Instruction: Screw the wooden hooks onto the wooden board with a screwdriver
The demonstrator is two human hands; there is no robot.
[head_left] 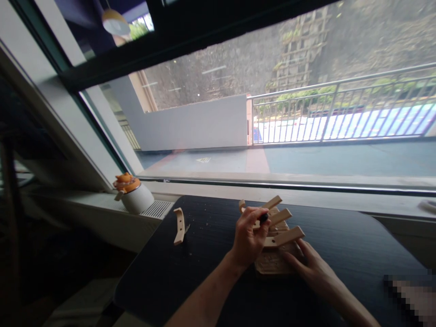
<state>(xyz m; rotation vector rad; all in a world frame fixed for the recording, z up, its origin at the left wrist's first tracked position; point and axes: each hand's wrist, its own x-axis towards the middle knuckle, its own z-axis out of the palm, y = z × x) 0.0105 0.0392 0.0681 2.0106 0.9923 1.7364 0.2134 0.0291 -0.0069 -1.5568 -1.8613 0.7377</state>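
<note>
A light wooden model with several flat slats sticking up to the right stands on a black table. My left hand is closed in a pinch on a small dark object held against the upper slats. My right hand lies at the model's lower right side, fingers pressed against its base and holding it. One loose curved wooden piece lies on the table to the left, apart from both hands.
A white pot with an orange lid sits on the window ledge at the left, beside a vent grille. A large window runs behind the table. The table's rounded edge is near, lower left.
</note>
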